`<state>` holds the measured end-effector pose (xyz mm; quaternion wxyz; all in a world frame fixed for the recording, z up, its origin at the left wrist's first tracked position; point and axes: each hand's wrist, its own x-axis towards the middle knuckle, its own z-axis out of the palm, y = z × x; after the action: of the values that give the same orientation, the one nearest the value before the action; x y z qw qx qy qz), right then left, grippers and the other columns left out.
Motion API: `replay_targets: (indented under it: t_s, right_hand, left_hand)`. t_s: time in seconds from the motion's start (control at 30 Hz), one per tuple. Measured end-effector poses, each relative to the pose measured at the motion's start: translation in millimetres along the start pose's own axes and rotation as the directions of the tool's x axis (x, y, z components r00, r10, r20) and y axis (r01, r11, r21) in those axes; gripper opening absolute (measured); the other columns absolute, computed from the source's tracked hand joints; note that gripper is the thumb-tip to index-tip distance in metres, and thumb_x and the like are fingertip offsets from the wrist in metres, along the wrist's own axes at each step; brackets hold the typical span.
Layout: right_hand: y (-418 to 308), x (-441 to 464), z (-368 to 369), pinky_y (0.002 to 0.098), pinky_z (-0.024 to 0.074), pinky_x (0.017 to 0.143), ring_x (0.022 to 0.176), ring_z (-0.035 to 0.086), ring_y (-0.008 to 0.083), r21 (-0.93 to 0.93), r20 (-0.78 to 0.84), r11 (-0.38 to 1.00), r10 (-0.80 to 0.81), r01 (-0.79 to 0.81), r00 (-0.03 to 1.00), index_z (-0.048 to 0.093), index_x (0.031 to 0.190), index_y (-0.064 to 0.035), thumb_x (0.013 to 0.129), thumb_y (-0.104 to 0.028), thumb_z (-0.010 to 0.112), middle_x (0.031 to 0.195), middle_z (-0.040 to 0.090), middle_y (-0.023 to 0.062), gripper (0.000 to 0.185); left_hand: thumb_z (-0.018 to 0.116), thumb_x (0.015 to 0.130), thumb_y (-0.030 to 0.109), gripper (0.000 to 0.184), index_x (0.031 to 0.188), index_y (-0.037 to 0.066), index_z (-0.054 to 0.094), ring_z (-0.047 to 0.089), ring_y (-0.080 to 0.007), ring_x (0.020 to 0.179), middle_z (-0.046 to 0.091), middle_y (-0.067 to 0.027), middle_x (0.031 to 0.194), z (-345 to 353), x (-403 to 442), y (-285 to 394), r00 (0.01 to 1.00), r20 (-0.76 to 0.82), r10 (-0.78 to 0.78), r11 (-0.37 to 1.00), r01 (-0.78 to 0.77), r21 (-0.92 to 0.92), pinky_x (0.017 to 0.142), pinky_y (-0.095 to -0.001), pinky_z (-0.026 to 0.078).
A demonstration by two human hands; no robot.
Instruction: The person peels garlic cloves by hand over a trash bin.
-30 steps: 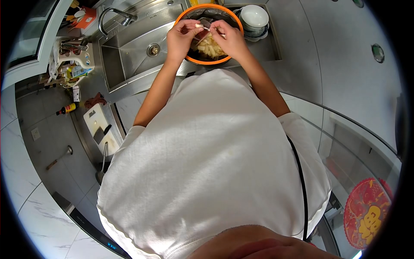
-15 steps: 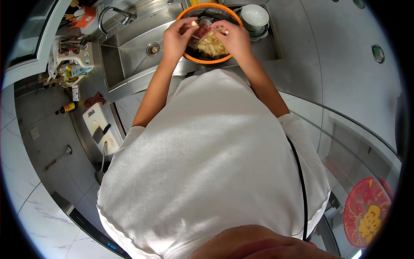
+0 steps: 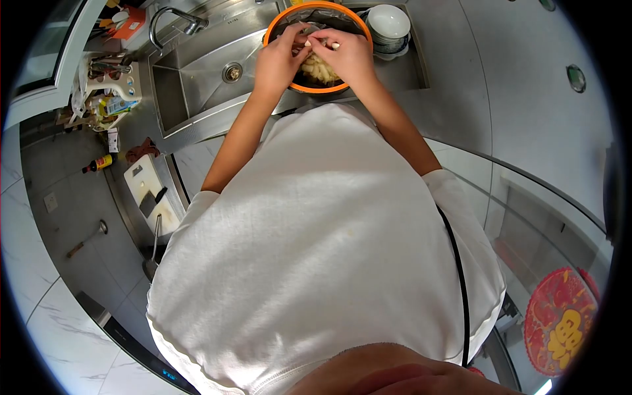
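Observation:
Both hands are over a bin with an orange rim (image 3: 360, 21) and a dark liner, set on the sink. My left hand (image 3: 279, 59) has its fingers bent in a pinch around a small whitish garlic clove (image 3: 307, 43). Meeting it at the same clove are the thumb and fingertips of my right hand (image 3: 349, 56). Another small white piece (image 3: 335, 46) shows between the right hand's fingers. Pale yellowish scraps (image 3: 319, 70) lie in the bin below, partly hidden by the hands.
To the left are the steel sink basin (image 3: 197, 82) and a curved faucet (image 3: 172, 12). Stacked white bowls (image 3: 388, 23) stand right of the bin. Farther left are a utensil rack (image 3: 122, 85), a white cutting board (image 3: 148, 187) with a dark blade and a sauce bottle (image 3: 99, 164).
My hands have come together above the bin, the left moving right and the right shifting left. The reddish package seen between them earlier is now covered.

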<state>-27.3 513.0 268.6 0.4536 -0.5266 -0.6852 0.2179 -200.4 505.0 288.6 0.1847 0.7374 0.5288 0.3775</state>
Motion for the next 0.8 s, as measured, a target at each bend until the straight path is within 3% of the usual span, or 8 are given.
replay_targets:
  t_s: [0.23, 0.57, 0.63, 0.8]
  right_hand:
    - [-2, -3, -1, 0.0302, 0.0526, 0.058, 0.062, 0.068, 0.0197, -0.077, -0.020, 0.996, 0.036, -0.038, 0.999, 0.081, 0.099, -0.0157, 0.086, -0.033, 0.082, 0.072, 0.072, 0.0055, 0.022]
    - [-2, -5, -4, 0.0313, 0.0530, 0.058, 0.061, 0.069, 0.0205, -0.050, -0.028, 0.999, -0.018, 0.017, 0.999, 0.080, 0.098, -0.0134, 0.084, -0.031, 0.083, 0.071, 0.072, 0.0062, 0.023]
    - [-7, -5, -6, 0.0324, 0.0571, 0.061, 0.071, 0.075, 0.0232, -0.058, -0.009, 0.997, 0.047, -0.048, 0.999, 0.081, 0.094, -0.0147, 0.080, -0.031, 0.082, 0.079, 0.076, 0.0066, 0.021]
    - [-6, -6, -3, 0.0328, 0.0571, 0.062, 0.070, 0.074, 0.0229, -0.082, -0.026, 0.995, 0.057, -0.059, 0.998, 0.080, 0.093, -0.0134, 0.079, -0.030, 0.083, 0.078, 0.076, 0.0065, 0.022]
  left_hand:
    - [0.077, 0.091, 0.016, 0.029, 0.117, 0.014, 0.065, 0.077, -0.0224, 0.085, 0.078, -0.0050, 0.097, -1, -2, 10, 1.000, 0.001, -0.013, 1.000, 0.013, -0.004, 0.073, -0.0335, 0.061]
    - [0.077, 0.087, 0.008, 0.024, 0.108, 0.010, 0.066, 0.076, -0.0260, 0.086, 0.077, -0.0080, 0.097, 6, -4, 13, 1.000, -0.002, 0.012, 1.000, -0.012, 0.003, 0.072, -0.0351, 0.060]
    - [0.077, 0.085, 0.007, 0.024, 0.106, 0.010, 0.066, 0.075, -0.0284, 0.086, 0.077, -0.0087, 0.097, 8, -5, 10, 0.999, -0.011, 0.046, 0.998, -0.045, 0.044, 0.072, -0.0367, 0.059]
    - [0.077, 0.085, 0.006, 0.025, 0.106, 0.009, 0.065, 0.075, -0.0297, 0.087, 0.077, -0.0092, 0.097, 10, -6, 14, 1.000, -0.002, 0.019, 0.999, -0.019, 0.038, 0.073, -0.0376, 0.059]
